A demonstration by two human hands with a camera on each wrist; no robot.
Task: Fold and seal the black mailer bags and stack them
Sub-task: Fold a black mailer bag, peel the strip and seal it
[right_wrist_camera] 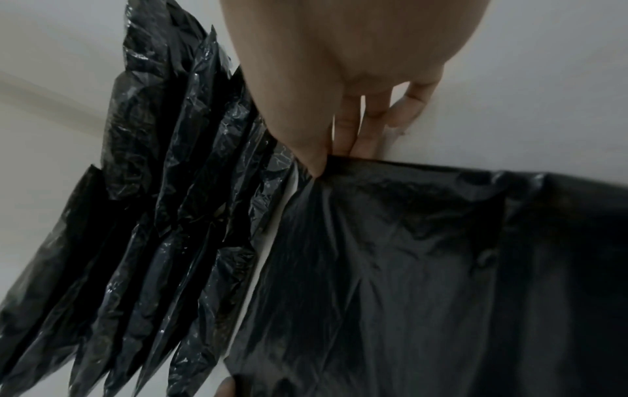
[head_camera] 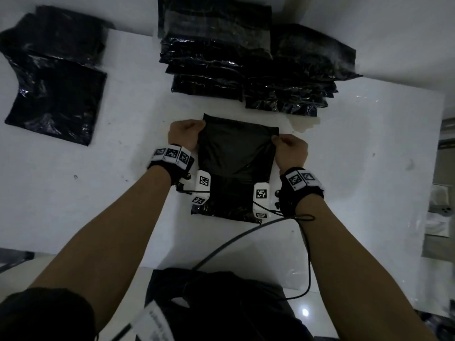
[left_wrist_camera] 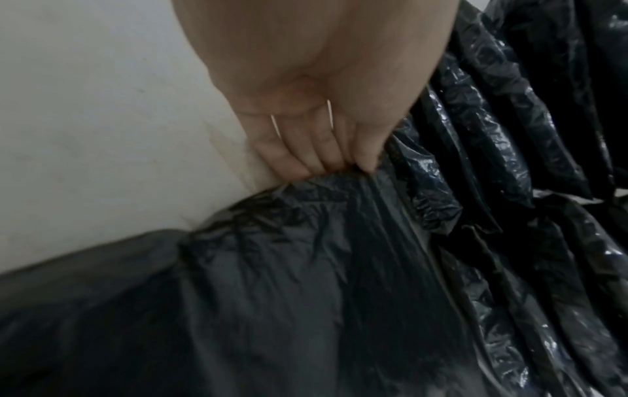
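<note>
The left hand [head_camera: 186, 134] pinches the far left corner of a thin black plastic mailer bag [head_camera: 234, 168], thumb over curled fingers [left_wrist_camera: 302, 158], while the right hand [head_camera: 291, 148] pinches the far right corner in the same way. Holding both corners at once keeps the bag's far flap taut and square, which I judge is the set-up for folding it evenly toward the near edge so the seal lands straight. The bag lies flat at the centre of the white table [head_camera: 110, 193], directly in front of the person and within easy reach. Just beyond it, at the far side, overlapping rows of glossy black bags [head_camera: 221, 62] form the main stack. Well apart at the far left lies a smaller heap of black bags [head_camera: 54, 94].
</note>
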